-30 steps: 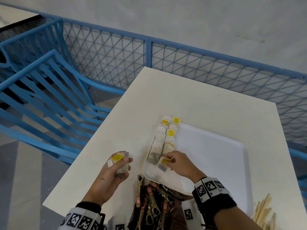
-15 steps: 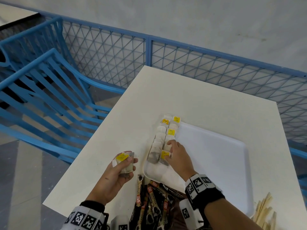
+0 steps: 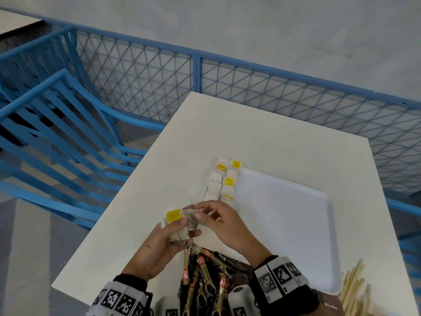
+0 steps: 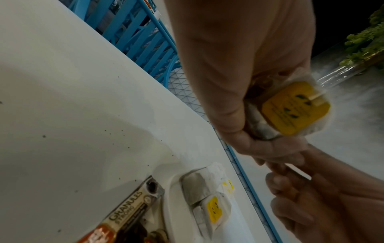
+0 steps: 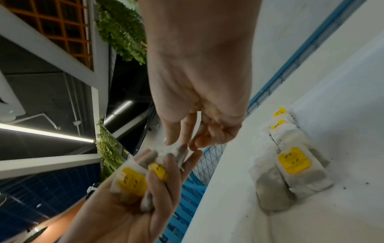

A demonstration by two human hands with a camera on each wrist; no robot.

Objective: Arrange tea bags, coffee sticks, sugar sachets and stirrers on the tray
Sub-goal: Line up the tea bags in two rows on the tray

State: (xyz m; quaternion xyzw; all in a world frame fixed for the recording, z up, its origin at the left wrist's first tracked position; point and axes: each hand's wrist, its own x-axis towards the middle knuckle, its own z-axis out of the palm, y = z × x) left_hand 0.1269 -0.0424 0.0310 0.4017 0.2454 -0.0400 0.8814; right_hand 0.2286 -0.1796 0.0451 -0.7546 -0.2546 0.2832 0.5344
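On my left I see blue railings (image 3: 68, 137) beside the white counter (image 3: 136, 213). My left hand (image 3: 159, 242) curls around a small bunch of tea bags (image 3: 180, 226), soft white pouches with grey-brown fill and yellow square tags, held above the counter's near edge. My right hand (image 3: 223, 224) meets it, thumb and fingertips pinching the top of one pouch in that bunch. Beyond, two rows of tea bags (image 3: 224, 181) lie overlapping along the left edge of the white tray (image 3: 296, 224). Dark coffee sticks (image 3: 205, 277) lie heaped at the tray's near rim. Pale wooden stirrers (image 3: 355, 290) sit at the far right.
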